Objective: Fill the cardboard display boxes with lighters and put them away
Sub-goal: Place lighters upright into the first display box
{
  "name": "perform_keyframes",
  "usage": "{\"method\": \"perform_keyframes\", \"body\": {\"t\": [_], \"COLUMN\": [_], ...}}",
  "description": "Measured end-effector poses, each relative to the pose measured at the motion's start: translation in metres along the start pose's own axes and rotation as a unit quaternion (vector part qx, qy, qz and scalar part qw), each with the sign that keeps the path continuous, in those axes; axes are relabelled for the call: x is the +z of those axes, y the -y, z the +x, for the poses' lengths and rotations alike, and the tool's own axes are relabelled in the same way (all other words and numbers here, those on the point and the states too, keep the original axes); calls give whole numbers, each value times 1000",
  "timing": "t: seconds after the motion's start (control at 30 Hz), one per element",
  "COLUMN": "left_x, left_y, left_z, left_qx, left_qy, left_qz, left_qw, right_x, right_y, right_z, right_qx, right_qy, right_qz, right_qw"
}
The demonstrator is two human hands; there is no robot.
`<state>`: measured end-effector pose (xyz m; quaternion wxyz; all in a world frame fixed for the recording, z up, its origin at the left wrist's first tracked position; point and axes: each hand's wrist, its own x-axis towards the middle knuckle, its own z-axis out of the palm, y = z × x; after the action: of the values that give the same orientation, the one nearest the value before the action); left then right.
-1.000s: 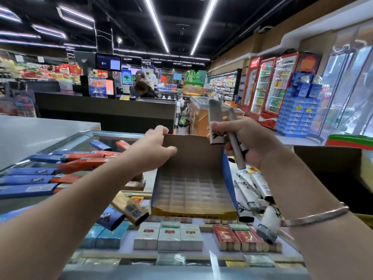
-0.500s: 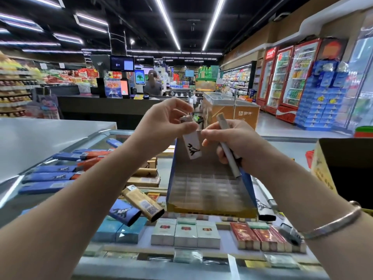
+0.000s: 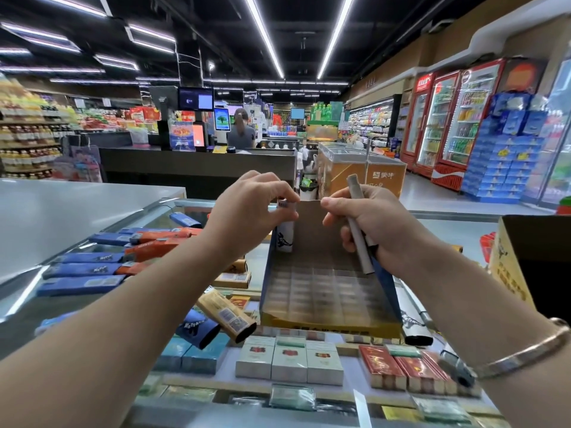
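Below both hands I saw cigarette packs [image 3: 289, 360] under the glass counter [image 3: 451, 225], with blue and orange lighters [image 3: 102, 257] lying left of them. My left hand [image 3: 251, 208] pinched 1 white lighter [image 3: 285, 233] upright in the display box's [image 3: 327, 291] back-left corner. My right hand [image 3: 367, 223] gripped grey lighters [image 3: 358, 233] over the box.

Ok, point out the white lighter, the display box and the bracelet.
white lighter [image 3: 285, 239], head view, on its printed lower body below the left hand.
display box [image 3: 321, 291], head view, on the gridded insert inside it.
bracelet [image 3: 522, 350], head view, on the metal band at the right wrist.
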<state>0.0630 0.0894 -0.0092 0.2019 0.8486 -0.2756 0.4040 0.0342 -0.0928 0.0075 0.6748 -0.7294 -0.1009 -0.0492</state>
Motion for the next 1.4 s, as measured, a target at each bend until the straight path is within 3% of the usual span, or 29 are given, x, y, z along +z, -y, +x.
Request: {"method": "perform_keyframes", "body": {"t": [0.53,0.93,1.2,1.4], "left_x": [16,-6,0,15], "left_y": [3,6,8,1], "left_z": [-3,5,4,-3], "left_qx": [-76,-69,-76,-92], "left_qy": [-37,67,45,-29], "left_qz": [-126,-144,-123,-97], "left_qw": [988,985,988,991], "right_x": [0,1,1,1], "right_y": [1,-1,-1,0], "right_z": [-1,-1,0,-1], "right_qx": [6,6,8,7], "right_qy": [8,11,10,11], "right_qz": [10,9,17,19], "right_qw": [1000,1000,1000,1000]}}
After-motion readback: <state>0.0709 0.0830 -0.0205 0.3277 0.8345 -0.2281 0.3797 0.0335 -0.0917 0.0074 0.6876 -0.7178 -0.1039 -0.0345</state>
